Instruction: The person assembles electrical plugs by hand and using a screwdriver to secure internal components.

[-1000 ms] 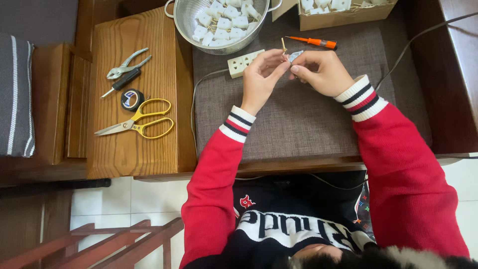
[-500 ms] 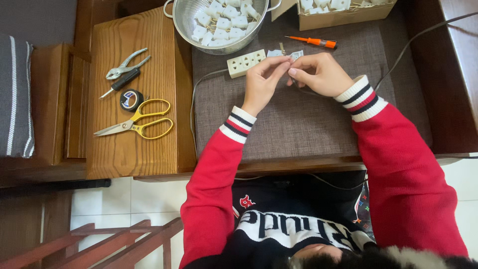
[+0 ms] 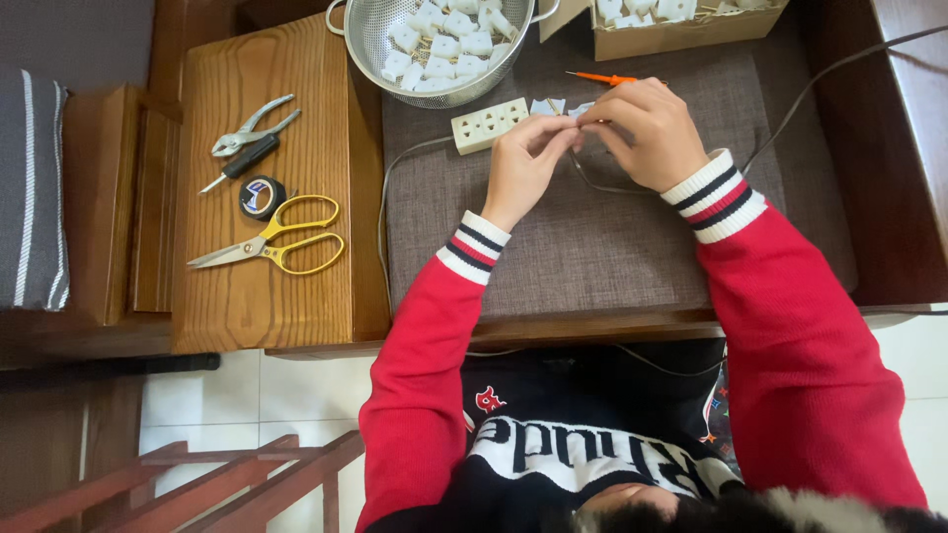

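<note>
left hand (image 3: 521,166), right hand (image 3: 642,133) pinched together on small white part (image 3: 549,106); brown cardboard box (image 3: 681,35) beyond.

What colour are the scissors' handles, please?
Yellow; the scissors lie on the wooden board, clearest in the head view.

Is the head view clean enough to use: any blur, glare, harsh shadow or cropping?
Head view: sharp and evenly daylit, soft shadows only; mild shine on the metal colander; left hand and right hand crisp, but they hide the small piece they pinch; the colander and cardboard box are cropped at the top.
</note>
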